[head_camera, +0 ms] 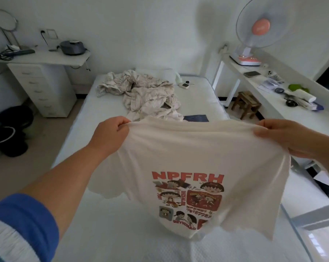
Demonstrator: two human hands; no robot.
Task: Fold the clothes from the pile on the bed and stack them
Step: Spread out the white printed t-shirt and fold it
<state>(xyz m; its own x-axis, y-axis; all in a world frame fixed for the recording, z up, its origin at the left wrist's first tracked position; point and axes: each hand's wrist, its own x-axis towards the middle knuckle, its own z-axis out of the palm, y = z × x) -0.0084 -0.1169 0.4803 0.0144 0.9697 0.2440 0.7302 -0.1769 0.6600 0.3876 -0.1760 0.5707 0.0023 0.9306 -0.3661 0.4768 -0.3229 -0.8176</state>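
Note:
I hold a white T-shirt (194,152) with a red cartoon print and the letters NPFRH spread in the air above the white bed (107,214). My left hand (112,135) pinches its upper left edge. My right hand (290,137) grips the upper right edge. The shirt hangs down with its lower hem near the mattress. Beyond it, a crumpled pile of pale clothes (141,91) lies on the middle of the bed. A folded blue denim piece (196,118) shows just behind the shirt's top edge.
A white drawer unit with a shelf top (44,86) stands left of the bed, with black round objects (10,129) on the floor beside it. A long white desk (284,103) with a fan (260,29) runs along the right. A wooden stool (245,104) sits under the desk.

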